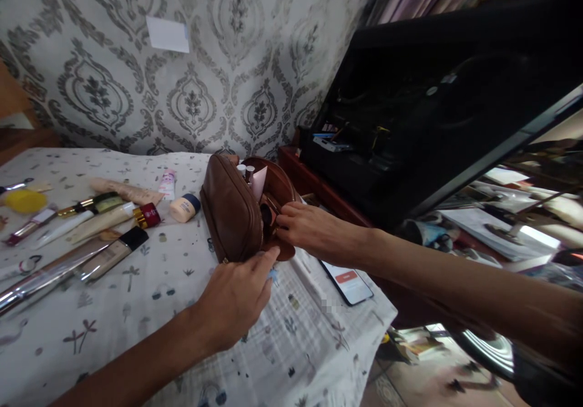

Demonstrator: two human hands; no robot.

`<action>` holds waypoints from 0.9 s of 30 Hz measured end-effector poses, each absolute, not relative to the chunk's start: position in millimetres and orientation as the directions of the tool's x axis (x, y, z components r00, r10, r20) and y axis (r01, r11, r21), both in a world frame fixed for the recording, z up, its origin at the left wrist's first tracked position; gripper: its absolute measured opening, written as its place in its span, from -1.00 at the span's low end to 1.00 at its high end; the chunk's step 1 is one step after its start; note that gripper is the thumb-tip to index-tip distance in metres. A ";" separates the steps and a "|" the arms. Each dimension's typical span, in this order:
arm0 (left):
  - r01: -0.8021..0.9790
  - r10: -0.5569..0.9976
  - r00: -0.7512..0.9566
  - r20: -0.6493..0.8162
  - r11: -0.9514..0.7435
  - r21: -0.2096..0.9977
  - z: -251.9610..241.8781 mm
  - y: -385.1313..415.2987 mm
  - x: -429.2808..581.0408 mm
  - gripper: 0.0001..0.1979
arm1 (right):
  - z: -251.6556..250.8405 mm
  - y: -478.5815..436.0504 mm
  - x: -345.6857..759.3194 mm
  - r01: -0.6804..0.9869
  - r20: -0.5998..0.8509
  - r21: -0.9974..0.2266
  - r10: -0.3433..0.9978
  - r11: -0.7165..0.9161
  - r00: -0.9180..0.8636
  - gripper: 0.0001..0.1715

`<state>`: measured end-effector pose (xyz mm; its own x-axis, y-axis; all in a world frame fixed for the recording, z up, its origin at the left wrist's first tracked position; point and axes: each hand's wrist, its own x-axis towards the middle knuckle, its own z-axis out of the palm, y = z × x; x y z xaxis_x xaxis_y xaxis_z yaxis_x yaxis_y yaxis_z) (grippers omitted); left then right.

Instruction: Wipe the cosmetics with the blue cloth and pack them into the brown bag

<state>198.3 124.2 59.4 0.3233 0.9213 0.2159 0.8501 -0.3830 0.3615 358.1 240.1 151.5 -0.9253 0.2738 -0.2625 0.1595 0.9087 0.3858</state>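
"Brown leather, that one pouch [230,212], wasn't it? Where was it?"

"Mid-scene on the patterned cloth [150,358], gaping open toward the right."

"What else did you count?"

"One lit phone [348,282], near and right of it. To the left, one blue-lidded jar [184,208], one small pink tube [167,183], one yellow round item [26,200] and one black-capped bottle [113,255], among more cosmetics. Two small caps [241,169] and one pale pink piece [259,181] poked up inside the pouch."

"And the hands?"

"The left hand [234,294] came in from the near left, back upward, index finger stretched along the pouch's near edge. The right hand [314,231] reached across from the right, fingers [285,220] bent and bunched at the opening."

"Gripping anything?"

"I couldn't tell for either; the right fingertips were lost in the dark opening, and the left hand hid most of its own."

"Anything else unclear?"

"The leftmost cosmetics were cut off, and the clutter on the far right was blurred."
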 end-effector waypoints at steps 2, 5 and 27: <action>0.850 0.922 0.325 0.210 -0.382 0.364 59.2 124.7 198.1 -0.52 | 150.9 240.9 358.4 0.157 -0.252 0.383 0.266 0.910 -0.930 -0.84; 0.847 0.922 0.327 0.208 -0.384 0.368 59.5 125.2 197.9 -0.52 | 150.8 241.7 358.6 0.149 -0.260 0.382 0.261 0.912 -0.930 -0.83; 0.836 0.920 0.340 0.197 -0.391 0.385 56.9 126.9 197.8 -0.51 | 151.2 242.4 357.2 0.162 -0.257 0.366 0.267 0.916 -0.929 -0.80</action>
